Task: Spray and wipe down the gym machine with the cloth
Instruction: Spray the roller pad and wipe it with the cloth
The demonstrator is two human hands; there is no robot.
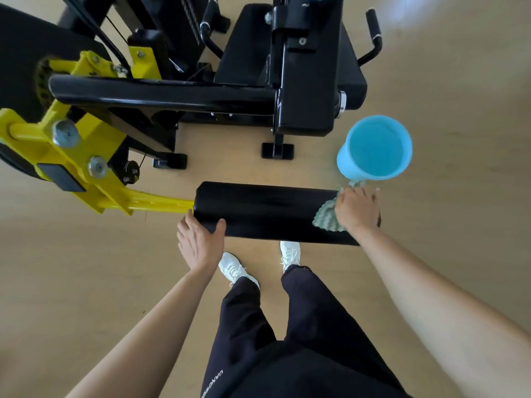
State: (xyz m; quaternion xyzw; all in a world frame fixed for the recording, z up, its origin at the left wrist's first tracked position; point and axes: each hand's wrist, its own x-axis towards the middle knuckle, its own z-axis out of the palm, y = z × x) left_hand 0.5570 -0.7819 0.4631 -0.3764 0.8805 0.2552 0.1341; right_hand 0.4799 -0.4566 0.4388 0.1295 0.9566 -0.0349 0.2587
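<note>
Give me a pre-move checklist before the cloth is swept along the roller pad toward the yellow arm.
1. Cloth under right hand, pressed on the roller pad at its right end: ok.
2. Left hand steadies the pad's left end: ok.
3. Wiping path along the pad top free of objects: ok.
4. Left hand's thumb lies on the pad in the cloth's path: not ok, shift it before the cloth arrives.
5. Blue bucket upright on the floor, close beside the pad's right end: ok.
6. Pad already sprayed: cannot tell; no spray bottle in view.
</note>
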